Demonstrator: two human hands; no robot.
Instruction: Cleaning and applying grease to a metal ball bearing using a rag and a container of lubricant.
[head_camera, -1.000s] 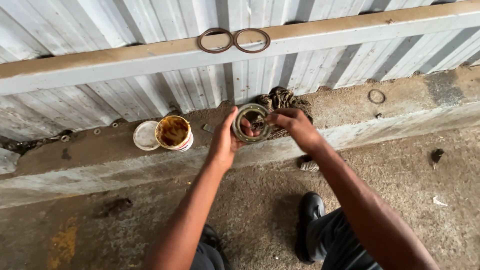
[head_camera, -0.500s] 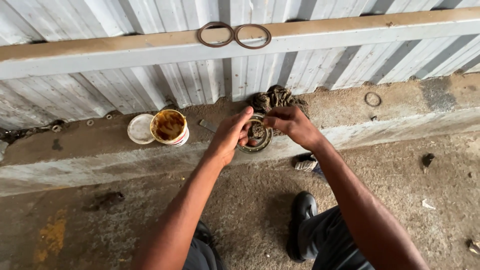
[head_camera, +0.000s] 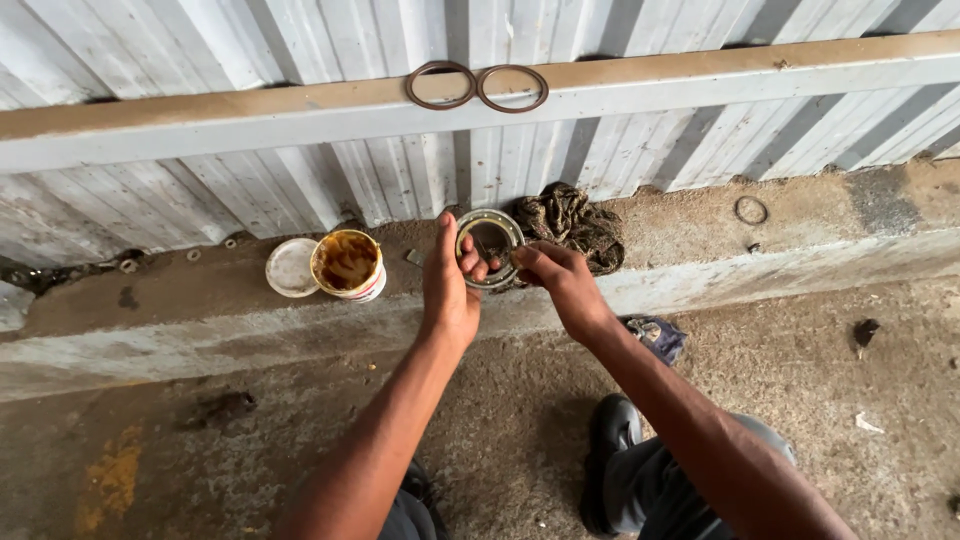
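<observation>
From my remote seat I see both forearms bare to the edge of the view, with no sleeves, gloves, watch or rings on the left hand (head_camera: 448, 290) or the right hand (head_camera: 560, 282). The legs below wear grey trousers (head_camera: 690, 470), creased at the knee. A dark, scuffed shoe (head_camera: 612, 440) with a rounded toe shows beneath the right arm, and part of another dark shoe (head_camera: 415, 482) peeks out under the left forearm.

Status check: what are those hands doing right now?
Left hand and right hand both grip bearing ring. Grease tub open at left. Rag behind.
</observation>
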